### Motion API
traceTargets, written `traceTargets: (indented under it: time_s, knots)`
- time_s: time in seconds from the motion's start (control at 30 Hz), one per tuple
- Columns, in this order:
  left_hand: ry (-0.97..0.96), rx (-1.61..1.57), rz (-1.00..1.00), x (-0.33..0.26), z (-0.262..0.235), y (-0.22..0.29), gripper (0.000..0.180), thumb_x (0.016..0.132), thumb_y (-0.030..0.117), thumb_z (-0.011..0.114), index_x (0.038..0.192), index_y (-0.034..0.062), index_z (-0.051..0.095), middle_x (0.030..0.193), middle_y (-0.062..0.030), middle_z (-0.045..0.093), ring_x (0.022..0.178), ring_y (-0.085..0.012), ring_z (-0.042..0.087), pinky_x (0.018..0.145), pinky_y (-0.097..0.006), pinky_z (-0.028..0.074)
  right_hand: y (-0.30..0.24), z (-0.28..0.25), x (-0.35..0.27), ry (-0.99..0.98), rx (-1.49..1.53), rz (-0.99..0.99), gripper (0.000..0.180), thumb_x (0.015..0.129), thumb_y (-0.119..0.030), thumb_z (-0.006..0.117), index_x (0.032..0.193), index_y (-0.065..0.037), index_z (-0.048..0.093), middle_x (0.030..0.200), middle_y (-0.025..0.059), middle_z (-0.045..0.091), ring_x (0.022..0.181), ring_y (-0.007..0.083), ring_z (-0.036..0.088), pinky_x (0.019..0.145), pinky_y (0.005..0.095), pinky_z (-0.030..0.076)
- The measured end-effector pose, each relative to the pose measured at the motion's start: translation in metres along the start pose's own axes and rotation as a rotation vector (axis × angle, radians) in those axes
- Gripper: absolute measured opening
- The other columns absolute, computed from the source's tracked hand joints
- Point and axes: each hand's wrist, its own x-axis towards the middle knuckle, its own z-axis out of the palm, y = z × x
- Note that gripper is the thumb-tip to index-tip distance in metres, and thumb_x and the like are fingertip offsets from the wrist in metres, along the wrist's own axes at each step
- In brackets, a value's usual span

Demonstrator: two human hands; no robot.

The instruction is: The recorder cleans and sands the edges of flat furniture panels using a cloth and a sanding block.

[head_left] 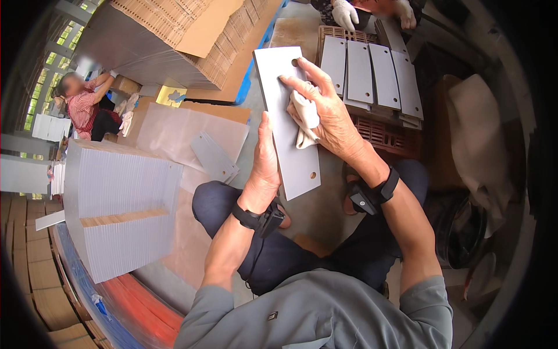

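Note:
A long pale grey panel (290, 160) with a round hole near each end is raised, slightly tilted, above my knees. My left hand (265, 160) grips its left edge, thumb along the near side; the fingers behind the panel are hidden. Against the panel's face, my right hand (337, 125) holds a folded white cloth (305, 116) under the palm and curled fingers. Its index and middle fingers stretch toward the upper hole. Beyond it, several similar grey panels (357, 72) lie side by side on a brown plastic crate (386, 135).
A tall stack of grey panels (125, 203) stands on the left, with a few loose panels (212, 154) beside it. Stacked cardboard (203, 29) sits on a blue pallet (246, 81). A co-worker's gloved hand (345, 14) is beyond the crate; another person (87, 104) sits far left.

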Motion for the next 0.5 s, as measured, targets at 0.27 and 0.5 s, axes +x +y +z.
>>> traceTargets:
  time_s: [0.27,0.5]
  knots:
    - [-0.012,0.088,-0.072,-0.003,-0.019,-0.022,0.056,0.103,0.038,0.059,0.142,-0.0006,0.047,0.127,-0.0197,0.063,0.11,-0.0305,0.068,0.098,-0.044,0.057,0.019,0.001,0.009,0.235,-0.074,0.076,0.048,0.09,-0.017,0.077,0.135,-0.011,0.061,0.137,0.0211,0.053,0.114,0.0365,0.064,0.097,0.0413,0.054]
    - [-0.002,0.009,-0.069,-0.013,-0.021,-0.016,0.05,0.106,0.037,0.056,0.139,0.0005,0.049,0.103,-0.0099,0.068,0.095,-0.0208,0.07,0.08,-0.035,0.061,0.048,-0.034,0.036,0.403,0.153,0.398,0.046,0.097,-0.028,0.072,0.133,-0.001,0.061,0.121,0.0151,0.065,0.103,0.0218,0.066,0.089,0.0351,0.054]
